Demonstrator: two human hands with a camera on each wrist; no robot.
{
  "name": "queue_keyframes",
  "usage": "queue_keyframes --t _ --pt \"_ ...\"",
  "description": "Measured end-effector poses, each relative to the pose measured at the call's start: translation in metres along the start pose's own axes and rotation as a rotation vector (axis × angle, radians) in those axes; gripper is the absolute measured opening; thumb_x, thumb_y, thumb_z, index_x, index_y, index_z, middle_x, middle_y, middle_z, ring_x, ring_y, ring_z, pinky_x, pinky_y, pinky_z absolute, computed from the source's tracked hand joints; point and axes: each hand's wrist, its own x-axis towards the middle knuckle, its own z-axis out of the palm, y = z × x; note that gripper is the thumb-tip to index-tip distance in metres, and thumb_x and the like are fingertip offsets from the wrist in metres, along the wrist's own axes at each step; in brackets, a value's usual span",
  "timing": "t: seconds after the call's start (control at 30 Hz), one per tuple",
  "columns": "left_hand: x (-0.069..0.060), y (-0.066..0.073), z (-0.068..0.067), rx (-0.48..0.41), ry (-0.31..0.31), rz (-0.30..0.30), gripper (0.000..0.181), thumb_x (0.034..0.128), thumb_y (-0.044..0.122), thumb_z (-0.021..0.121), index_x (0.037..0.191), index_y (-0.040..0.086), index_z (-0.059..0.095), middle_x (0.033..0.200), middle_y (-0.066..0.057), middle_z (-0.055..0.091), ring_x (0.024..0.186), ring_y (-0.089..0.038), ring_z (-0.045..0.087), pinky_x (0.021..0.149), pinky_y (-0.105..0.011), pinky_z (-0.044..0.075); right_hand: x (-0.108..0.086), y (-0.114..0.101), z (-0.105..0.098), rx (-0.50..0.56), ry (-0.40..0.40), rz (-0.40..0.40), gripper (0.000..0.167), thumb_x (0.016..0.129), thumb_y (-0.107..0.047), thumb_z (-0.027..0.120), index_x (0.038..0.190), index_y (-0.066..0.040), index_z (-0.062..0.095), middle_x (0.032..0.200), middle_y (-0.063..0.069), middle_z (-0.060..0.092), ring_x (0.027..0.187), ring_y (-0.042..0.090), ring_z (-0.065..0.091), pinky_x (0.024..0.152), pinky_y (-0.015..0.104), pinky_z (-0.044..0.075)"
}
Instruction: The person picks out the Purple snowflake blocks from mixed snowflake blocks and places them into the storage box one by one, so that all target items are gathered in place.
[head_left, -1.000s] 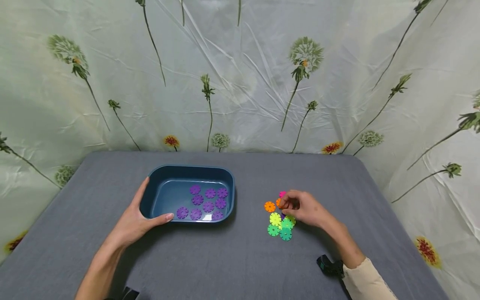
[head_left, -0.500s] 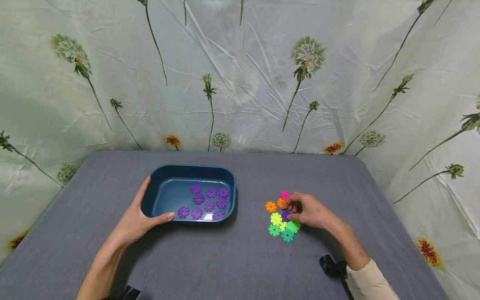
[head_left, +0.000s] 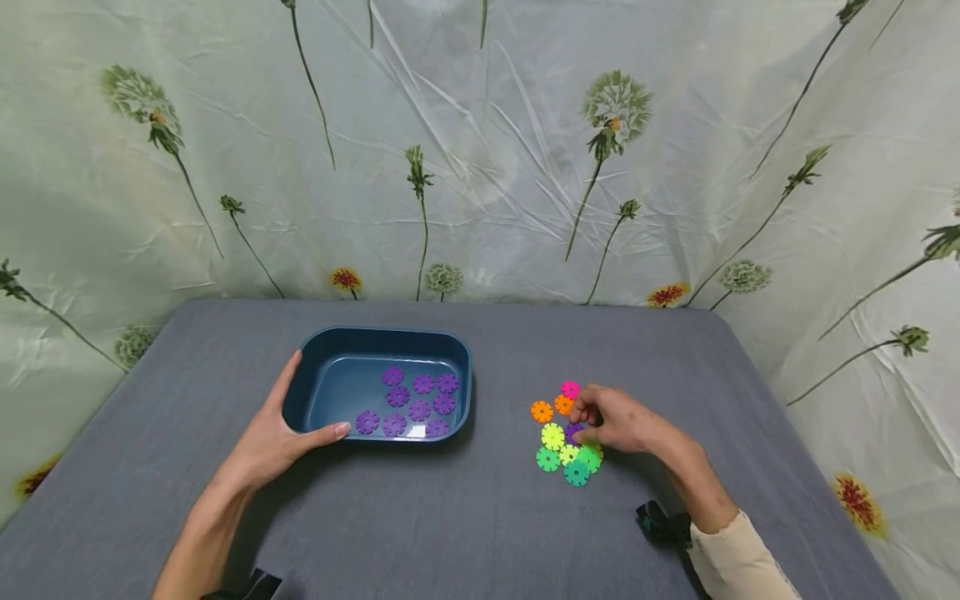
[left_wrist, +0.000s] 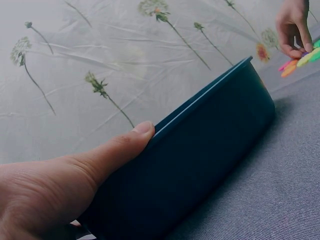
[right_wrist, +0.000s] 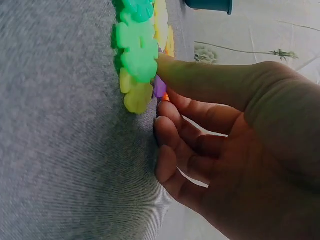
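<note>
My left hand (head_left: 266, 437) grips the near left corner of a blue plastic tray (head_left: 307, 392), thumb on the front rim and fingers along the left side. Several purple notched discs (head_left: 397, 397), flower-shaped, lie flat in the tray's right part. To the right, my right hand (head_left: 618, 421) is low over a small pile of coloured notched discs. Its thumb and curled forefinger pinch a purple disc (right_wrist: 159, 87) at the pile, partly hidden by the fingers. Green discs (right_wrist: 137, 50) lie beside the thumb in the right wrist view.
Around the right hand lie orange discs (head_left: 542, 412), a pink disc (head_left: 570, 389), yellow discs (head_left: 552, 436) and a teal disc (head_left: 577, 473). Grey cloth (head_left: 450, 525) covers the table. A flower-patterned curtain (head_left: 495, 167) hangs behind it.
Green and yellow discs in the pile have slid apart to the right and nearer, uncovering more of the purple disc. The right hand shifted slightly right; the left hand and tray stayed put.
</note>
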Motion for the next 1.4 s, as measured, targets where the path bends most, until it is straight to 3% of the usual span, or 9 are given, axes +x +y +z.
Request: queue_keyframes --t 0.2,0.7,1.07,1.4 --pt "0.0 0.001 0.0 -0.011 0.006 0.009 0.132 0.0826 0.044 0.087 0.164 0.043 -0.017 0.176 -0.02 -0.007 0.156 -0.06 0.009 0.112 -0.084 0.02 0.001 0.004 -0.001 0.083 -0.037 0.013 0.016 0.092 -0.011 0.079 0.099 -0.004 0.066 0.087 0.001 0.062 0.076 0.008 0.053 0.067 0.022 0.048" --pt "0.001 -0.001 0.001 0.007 0.01 -0.007 0.133 0.0828 0.042 0.088 0.165 0.039 -0.017 0.175 -0.024 -0.005 0.154 -0.061 0.013 0.111 -0.082 0.023 0.006 0.01 -0.002 0.165 0.013 -0.082 0.013 0.095 -0.006 0.074 0.109 -0.005 0.071 0.094 0.004 0.07 0.081 0.006 0.059 0.072 0.022 0.053" --pt "0.002 -0.001 0.002 0.02 0.013 -0.016 0.134 0.0826 0.043 0.087 0.165 0.038 -0.018 0.175 -0.025 -0.006 0.153 -0.063 0.013 0.111 -0.083 0.023 0.02 0.001 0.004 0.216 0.059 -0.129 0.015 0.096 -0.006 0.072 0.111 -0.006 0.073 0.098 0.009 0.073 0.084 0.008 0.063 0.074 0.023 0.054" --pt "0.0 0.0 0.001 0.0 0.016 0.003 0.133 0.0821 0.044 0.088 0.164 0.042 -0.017 0.175 -0.023 -0.004 0.154 -0.061 0.013 0.111 -0.083 0.022 0.031 -0.014 0.01 0.273 0.099 -0.093 0.016 0.099 -0.005 0.069 0.115 -0.007 0.072 0.107 0.013 0.074 0.09 0.017 0.07 0.075 0.025 0.057"
